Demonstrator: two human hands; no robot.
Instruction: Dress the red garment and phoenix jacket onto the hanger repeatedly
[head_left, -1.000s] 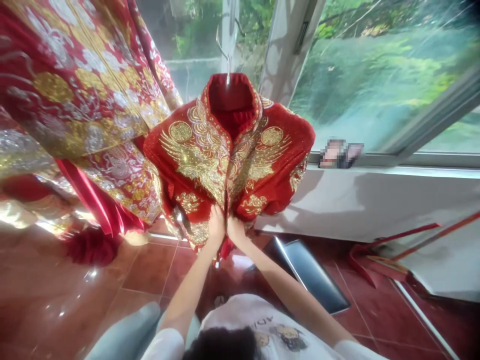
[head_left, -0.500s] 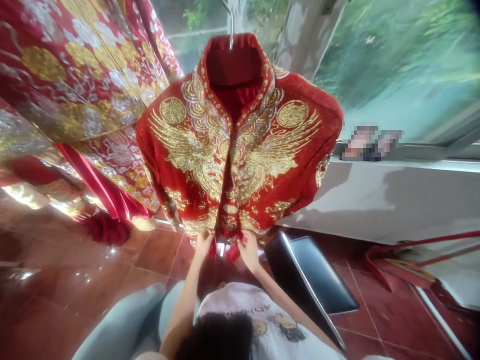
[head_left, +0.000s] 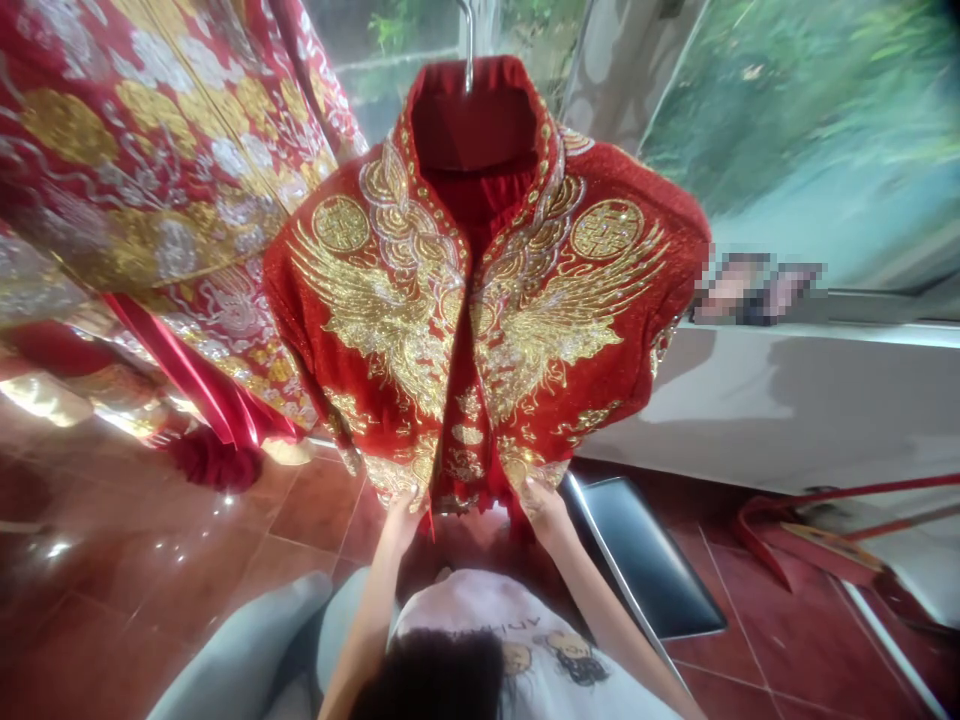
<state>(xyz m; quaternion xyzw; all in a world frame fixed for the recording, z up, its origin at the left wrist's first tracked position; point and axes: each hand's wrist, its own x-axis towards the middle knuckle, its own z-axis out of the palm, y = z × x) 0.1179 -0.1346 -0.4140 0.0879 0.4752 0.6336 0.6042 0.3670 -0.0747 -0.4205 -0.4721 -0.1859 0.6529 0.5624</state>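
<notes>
A red jacket (head_left: pixel 352 340) with gold embroidery and a stand-up collar hangs in front of me from a metal hanger hook (head_left: pixel 469 60). Its front parts down the middle, showing the red inside and some embroidery lower down. My left hand (head_left: pixel 405 508) pinches the lower front corner of the left panel, thumb on top. The matching corner of the right panel is gripped by my right hand (head_left: pixel 538 502), also thumb on top. Red tassels (head_left: pixel 487 490) show at the hem between the two hands.
To the left hangs a larger red garment (head_left: pixel 172 150) with gold and silver embroidery. A black-seated chair (head_left: pixel 652 550) stands right of my arm. Farther right are red bars (head_left: pixel 825 500) by the white wall (head_left: pixel 750 400), under windows (head_left: pixel 810 150).
Both hands have moved apart, drawing the jacket's lower front corners outward and a little towards me. The front opening is wider, and more of the inside shows.
</notes>
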